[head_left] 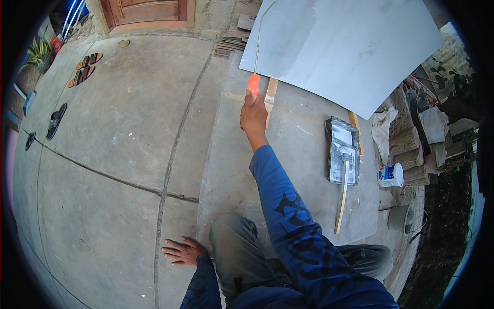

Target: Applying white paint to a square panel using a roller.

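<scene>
My right hand (pixel 253 114) is wrapped around the orange handle of a paint roller (pixel 253 84). Its thin bent metal rod runs up over a large white-grey sheet (pixel 334 41), and the roller's head is out of the picture. Wooden strips (pixel 271 98) stick out from under the sheet's near edge. My left hand (pixel 184 251) lies flat on the concrete floor with its fingers spread, beside my bent knee. To the right, a dark paint tray (pixel 331 154) smeared with white paint holds a brush with a long pale wooden handle (pixel 340 201), which leans out over the near rim.
Right of the tray are a white tub (pixel 391 175), a grey bucket (pixel 401 219) and piled boards with a cloth (pixel 383 129). Sandals (pixel 81 76) lie at the far left, near a wooden door (pixel 146 11). Stacked flat pieces (pixel 231 44) sit by the wall.
</scene>
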### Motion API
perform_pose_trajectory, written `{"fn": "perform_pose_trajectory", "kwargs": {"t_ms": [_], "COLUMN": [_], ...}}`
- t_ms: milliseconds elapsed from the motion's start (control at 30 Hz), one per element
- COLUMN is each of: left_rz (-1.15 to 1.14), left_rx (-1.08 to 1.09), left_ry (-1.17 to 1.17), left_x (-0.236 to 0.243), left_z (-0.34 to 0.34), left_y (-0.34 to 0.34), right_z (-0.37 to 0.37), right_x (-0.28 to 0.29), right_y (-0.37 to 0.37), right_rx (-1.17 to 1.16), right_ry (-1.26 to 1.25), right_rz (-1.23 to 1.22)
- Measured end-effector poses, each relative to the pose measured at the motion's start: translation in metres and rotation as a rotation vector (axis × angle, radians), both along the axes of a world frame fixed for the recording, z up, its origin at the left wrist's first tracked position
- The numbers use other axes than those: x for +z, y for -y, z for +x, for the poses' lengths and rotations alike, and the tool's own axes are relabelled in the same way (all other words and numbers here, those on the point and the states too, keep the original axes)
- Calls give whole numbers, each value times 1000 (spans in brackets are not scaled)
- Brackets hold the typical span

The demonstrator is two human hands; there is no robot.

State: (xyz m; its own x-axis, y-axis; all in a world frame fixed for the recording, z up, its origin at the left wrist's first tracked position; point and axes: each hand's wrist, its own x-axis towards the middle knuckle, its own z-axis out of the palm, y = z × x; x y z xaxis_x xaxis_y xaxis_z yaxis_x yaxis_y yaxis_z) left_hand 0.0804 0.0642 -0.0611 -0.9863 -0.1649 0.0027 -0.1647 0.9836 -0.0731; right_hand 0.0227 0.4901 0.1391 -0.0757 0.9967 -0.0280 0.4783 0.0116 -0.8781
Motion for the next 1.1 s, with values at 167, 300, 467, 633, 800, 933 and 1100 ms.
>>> {"fn": "perform_pose_trajectory", "kwargs": {"t_ms": [167,300,467,633,800,933,1100], "left_rz": [30,19,4,-24,-12,-68,-121], "left_rx": [-5,-7,-23,-13,-34,-34,-27], "left_ry": [-1,-42,-49,-91,-101,-152,-182], "left_x": [1,-1,1,-2,-11,-16,-13], "left_z": [2,2,2,1,5,3,1], "left_y": [-2,-1,-2,5,1,5,-1], "right_z": [45,64,98,156,276,395,535], "right_x": [-80,-112,-111,-15,95,154,222], "right_y": [73,125,144,116,59,37,54], "right_rx": [42,55,57,76,95,93,-27], "right_ry": [120,124,7,-335,-136,147,482], "right_rz": [10,-101,-219,-425,-254,-33,-115]}}
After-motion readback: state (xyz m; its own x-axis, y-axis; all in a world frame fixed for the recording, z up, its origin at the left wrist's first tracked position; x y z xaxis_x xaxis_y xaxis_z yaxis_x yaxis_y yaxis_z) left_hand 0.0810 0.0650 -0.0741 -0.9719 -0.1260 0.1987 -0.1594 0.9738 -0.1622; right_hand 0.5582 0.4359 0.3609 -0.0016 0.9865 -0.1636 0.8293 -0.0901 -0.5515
